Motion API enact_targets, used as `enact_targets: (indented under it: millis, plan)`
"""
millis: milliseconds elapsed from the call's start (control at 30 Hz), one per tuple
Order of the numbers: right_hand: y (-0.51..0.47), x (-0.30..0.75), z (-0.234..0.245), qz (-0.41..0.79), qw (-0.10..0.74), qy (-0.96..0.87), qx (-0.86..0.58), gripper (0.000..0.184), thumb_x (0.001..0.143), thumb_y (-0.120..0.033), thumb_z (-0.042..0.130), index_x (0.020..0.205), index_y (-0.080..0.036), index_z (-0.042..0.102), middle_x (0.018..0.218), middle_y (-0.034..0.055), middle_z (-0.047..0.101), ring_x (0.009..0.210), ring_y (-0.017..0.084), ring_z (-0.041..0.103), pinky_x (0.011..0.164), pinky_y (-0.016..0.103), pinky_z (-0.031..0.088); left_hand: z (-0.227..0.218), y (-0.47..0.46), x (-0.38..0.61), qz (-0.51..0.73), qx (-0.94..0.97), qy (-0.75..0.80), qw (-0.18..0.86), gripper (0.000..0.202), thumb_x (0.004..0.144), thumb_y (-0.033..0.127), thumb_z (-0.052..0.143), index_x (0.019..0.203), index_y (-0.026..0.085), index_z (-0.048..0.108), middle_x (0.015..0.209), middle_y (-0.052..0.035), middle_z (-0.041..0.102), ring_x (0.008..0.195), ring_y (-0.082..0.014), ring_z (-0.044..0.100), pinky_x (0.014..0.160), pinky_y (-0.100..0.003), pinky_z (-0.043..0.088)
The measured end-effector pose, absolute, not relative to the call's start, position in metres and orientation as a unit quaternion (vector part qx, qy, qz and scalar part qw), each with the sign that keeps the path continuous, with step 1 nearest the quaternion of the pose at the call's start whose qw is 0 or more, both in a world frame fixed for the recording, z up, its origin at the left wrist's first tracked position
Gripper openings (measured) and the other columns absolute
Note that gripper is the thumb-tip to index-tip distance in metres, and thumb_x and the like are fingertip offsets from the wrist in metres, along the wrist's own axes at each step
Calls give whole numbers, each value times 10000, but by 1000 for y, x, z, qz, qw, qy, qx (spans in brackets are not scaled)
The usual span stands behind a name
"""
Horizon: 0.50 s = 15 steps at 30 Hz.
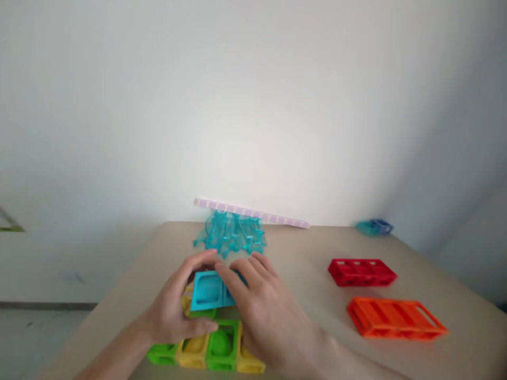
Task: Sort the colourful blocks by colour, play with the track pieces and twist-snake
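Observation:
Two joined light-blue hollow plastic blocks [208, 290] lie tilted between my hands, above a row of joined green and yellow blocks [220, 344]. My left hand [179, 302] curls round their left side, fingers at the top and thumb low, over the green and yellow row. More yellow and green plastic shows under the blue piece, partly hidden by this hand. Lying over the right end of the blue blocks, my right hand [266, 306] has its fingers bent on their top edge. Its fingertips and that end of the piece are partly hidden.
Clear teal plastic pieces [233, 235] lie at the table's back, by a lilac-and-white strip [253, 212] against the wall. On the right are a red block row [362, 273] and an orange one [396, 318]. Small blue items [376, 227] sit near the back right corner.

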State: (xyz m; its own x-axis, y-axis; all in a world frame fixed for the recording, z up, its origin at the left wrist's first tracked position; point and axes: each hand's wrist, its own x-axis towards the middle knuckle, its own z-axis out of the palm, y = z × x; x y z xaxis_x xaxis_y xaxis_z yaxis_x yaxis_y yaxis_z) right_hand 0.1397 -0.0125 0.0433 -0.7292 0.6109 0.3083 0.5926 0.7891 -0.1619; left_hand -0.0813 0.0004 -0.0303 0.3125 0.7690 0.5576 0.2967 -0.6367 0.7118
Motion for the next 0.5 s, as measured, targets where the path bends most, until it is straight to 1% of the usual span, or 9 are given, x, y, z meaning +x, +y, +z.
enact_targets:
  millis: [33,100,200,267,300,367,433,500]
  plan:
    - [-17,145,47,35,170,-922,-345,768,680,-80,616,1408,-157,384,1222,139,540,1109,293,498,1042,492,361,-29,1,-80,493,760,323,274,810,742,513,713,1422,260,352,1296,-144,557,1160,-331,580,952,-435,514]
    - [-28,163,54,64,157,-911,-377,693,714,-54,579,1376,-195,431,1196,119,556,1073,267,528,958,416,446,-27,0,-76,528,731,307,303,696,814,526,624,1406,248,386,1253,-141,587,1096,-306,612,937,-423,510]
    - [-51,204,59,116,135,-902,-393,571,790,-68,564,1325,-256,501,1147,79,605,1039,236,578,911,350,487,-24,-3,-67,564,690,338,305,550,847,472,589,1336,245,474,1153,-109,639,983,-261,638,887,-380,513]
    - [-69,236,54,131,124,-894,-410,481,837,-100,566,1276,-296,557,1109,53,639,1024,221,607,904,325,503,-24,-5,-62,573,669,369,296,490,841,439,595,1286,248,518,1111,-80,653,964,-247,631,884,-360,504]
    - [-78,253,48,139,115,-887,-425,467,829,-99,579,1247,-307,584,1090,43,656,998,215,628,890,313,518,-25,-7,-60,572,664,384,292,463,839,423,597,1266,253,533,1100,-64,657,963,-242,627,891,-353,499]
    - [-94,290,34,131,105,-861,-480,478,813,-97,585,1243,-305,599,1137,54,666,1011,224,651,894,310,538,-26,-8,-60,565,658,408,286,419,837,405,599,1229,262,558,1086,-40,664,964,-235,623,901,-340,493]
    - [-105,329,17,101,104,-852,-503,530,803,-114,575,1298,-304,575,1288,78,620,1142,269,615,947,340,533,-27,-8,-63,553,661,421,282,382,836,397,603,1197,272,580,1070,-22,670,967,-231,624,912,-333,493]
    - [-112,364,0,59,110,-831,-543,530,834,-140,529,1334,-311,558,1370,79,571,1206,295,581,998,386,510,-29,-7,-68,536,671,431,277,358,836,398,606,1180,300,591,1053,1,679,975,-231,630,921,-331,500]
